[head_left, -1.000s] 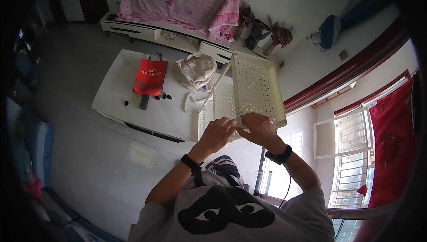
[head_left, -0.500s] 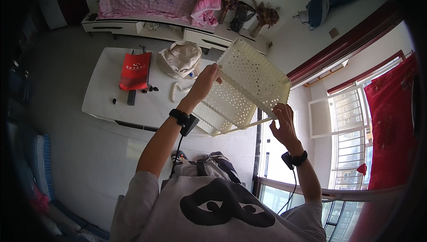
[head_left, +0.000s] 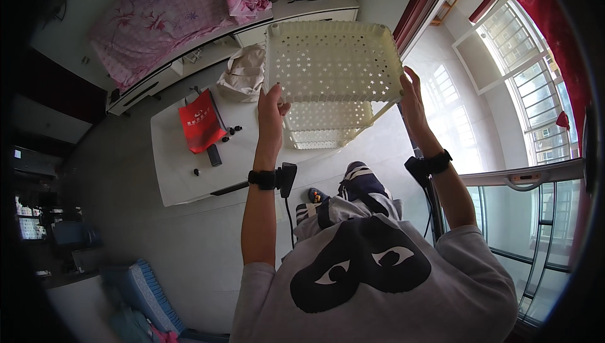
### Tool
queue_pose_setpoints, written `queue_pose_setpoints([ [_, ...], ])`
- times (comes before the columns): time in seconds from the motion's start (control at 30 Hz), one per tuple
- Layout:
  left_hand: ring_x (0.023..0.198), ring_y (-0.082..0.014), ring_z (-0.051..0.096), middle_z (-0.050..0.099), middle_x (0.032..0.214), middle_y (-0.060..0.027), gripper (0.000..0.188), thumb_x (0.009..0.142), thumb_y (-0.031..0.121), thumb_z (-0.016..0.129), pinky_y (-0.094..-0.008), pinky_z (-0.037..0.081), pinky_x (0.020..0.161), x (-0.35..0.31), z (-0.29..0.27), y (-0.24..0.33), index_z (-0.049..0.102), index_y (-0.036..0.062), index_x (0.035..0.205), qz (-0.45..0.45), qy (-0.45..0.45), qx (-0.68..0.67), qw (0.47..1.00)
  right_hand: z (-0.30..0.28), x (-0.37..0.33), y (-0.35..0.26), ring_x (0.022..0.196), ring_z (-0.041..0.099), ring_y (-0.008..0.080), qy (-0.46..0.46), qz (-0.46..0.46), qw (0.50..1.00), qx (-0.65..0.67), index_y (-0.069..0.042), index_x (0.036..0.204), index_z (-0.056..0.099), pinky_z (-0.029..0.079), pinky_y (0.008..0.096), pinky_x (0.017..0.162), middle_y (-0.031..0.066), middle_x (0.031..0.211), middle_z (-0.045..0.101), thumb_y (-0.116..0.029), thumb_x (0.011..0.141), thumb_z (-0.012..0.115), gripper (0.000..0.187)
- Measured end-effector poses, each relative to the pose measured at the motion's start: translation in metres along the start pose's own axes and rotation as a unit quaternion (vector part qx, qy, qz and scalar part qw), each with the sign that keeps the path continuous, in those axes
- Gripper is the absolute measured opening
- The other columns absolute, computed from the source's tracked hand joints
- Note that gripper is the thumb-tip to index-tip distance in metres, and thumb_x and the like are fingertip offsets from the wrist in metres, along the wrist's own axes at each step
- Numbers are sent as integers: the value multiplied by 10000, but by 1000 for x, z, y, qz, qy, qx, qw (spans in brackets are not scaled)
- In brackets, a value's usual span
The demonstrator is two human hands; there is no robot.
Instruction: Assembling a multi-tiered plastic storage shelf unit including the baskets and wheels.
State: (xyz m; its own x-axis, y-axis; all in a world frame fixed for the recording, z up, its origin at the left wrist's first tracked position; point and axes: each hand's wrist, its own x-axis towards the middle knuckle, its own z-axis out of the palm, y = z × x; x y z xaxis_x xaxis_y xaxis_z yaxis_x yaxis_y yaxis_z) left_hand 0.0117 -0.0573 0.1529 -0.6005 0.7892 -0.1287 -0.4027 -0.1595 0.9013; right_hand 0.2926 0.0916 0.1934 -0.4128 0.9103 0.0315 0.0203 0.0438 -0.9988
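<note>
A cream plastic tiered storage rack [head_left: 331,59], its shelves pierced with small holes, is held up in front of me. My left hand [head_left: 271,113] is closed on its left edge, with the thumb up against the rim. At the opposite corner my right hand [head_left: 413,100] grips the right edge, its fingers partly behind the rim. The top shelf faces me, and the lower tiers show below it. Beyond the rack's left side a beige cloth bag [head_left: 244,73] is partly covered by it.
A white table [head_left: 173,182] bears a red bag [head_left: 199,124], a dark oblong block [head_left: 215,155] and several small black pieces [head_left: 231,132]. Behind stands a long white cabinet [head_left: 315,8] under a pink floral cloth [head_left: 157,15]. A glass railing [head_left: 523,223] lies close on my right.
The view has turned to the right. The rack has been swung from a slant to nearly level, its top shelf now turned toward me. Both hands still hold its sides.
</note>
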Motion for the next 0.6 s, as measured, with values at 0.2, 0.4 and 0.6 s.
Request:
queue_pose_setpoints([
  [0.2, 788, -103, 425, 532, 920, -4, 385, 947, 395, 489, -272, 360, 706, -23, 4, 21, 526, 56, 1125, 41, -90, -29, 995, 23, 7, 6, 943, 523, 168, -1, 43, 991, 128, -38, 1214, 476, 422, 326, 871, 77, 1048, 535, -397, 968, 438, 437],
  [0.4, 798, -138, 371, 534, 1019, -13, 477, 972, 486, 395, -305, 326, 716, -29, -1, 10, 507, 60, 1157, 72, -119, -121, 983, 24, 47, 15, 723, 535, 155, 21, 43, 994, 97, -37, 991, 548, 469, 295, 655, 60, 839, 539, -350, 945, 412, 344],
  [0.6, 704, -119, 340, 504, 885, 8, 408, 966, 467, 447, -283, 327, 688, -21, -3, 6, 508, 76, 1063, 53, -84, -89, 991, 27, 77, 25, 645, 523, 170, 39, 42, 994, 91, -26, 934, 528, 458, 282, 564, 68, 801, 508, -329, 903, 412, 326],
])
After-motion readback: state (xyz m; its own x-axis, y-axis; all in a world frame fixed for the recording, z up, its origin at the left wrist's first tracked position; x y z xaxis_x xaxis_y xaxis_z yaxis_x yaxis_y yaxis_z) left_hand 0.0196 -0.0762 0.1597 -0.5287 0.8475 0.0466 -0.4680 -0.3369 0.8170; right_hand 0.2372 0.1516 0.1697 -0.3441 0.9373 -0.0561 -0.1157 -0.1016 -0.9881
